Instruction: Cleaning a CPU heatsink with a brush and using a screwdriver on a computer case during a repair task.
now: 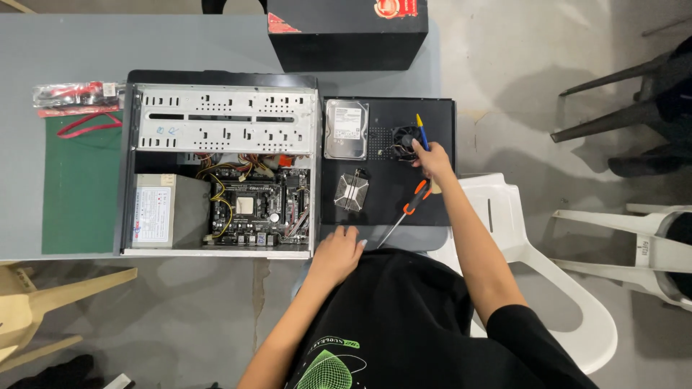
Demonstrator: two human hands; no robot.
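Open PC case [220, 86] on grey table [65, 43], w/ motherboard [256, 205], power supply [162, 211] & wiring inside. Right hand [435, 162] grips blue-yellow screwdriver [421, 131] beside small fan [407, 137] on black side panel [432, 115], which also carries hard drive [345, 129], heatsink [351, 190] & orange-handled screwdriver [407, 212]. Left hand [337, 252] rests flat, fingers loose, on panel's near edge, holding nothing.

Matt black metal side panel [440, 115], shiny metal hard drive [345, 130], finned metal heatsink [351, 190], probably plastic-handled screwdriver [405, 213]
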